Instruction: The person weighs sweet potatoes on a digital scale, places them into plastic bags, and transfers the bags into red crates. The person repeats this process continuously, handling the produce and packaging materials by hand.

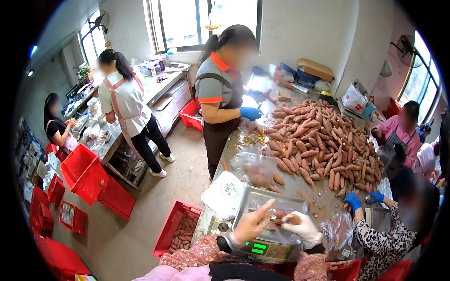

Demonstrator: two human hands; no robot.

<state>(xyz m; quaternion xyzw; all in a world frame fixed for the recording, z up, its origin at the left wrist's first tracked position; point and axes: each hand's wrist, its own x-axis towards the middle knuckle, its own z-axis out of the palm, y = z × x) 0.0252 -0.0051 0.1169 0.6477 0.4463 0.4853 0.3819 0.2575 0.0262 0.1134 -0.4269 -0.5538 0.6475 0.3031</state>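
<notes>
My left hand (250, 224), in a thin translucent glove, hovers over the left side of a metal weighing tray (305, 205). Its fingers are apart, and I see nothing in them. My right hand (306, 229), in a white glove, grips a sweet potato (292, 219) over the tray's right side. Between the hands, more sweet potatoes (278, 214) lie on the tray with clear plastic film around them, partly hidden by my hands. The tray sits on a digital scale (277, 250) with a lit green display.
A large sweet potato heap (316, 140) covers the table beyond. White plastic bags (225, 193) lie left of the scale; a filled clear bag (337, 228) lies right. A red crate (165, 228) of sweet potatoes stands at left. Blue-gloved co-workers (221, 84) (390, 221) work nearby.
</notes>
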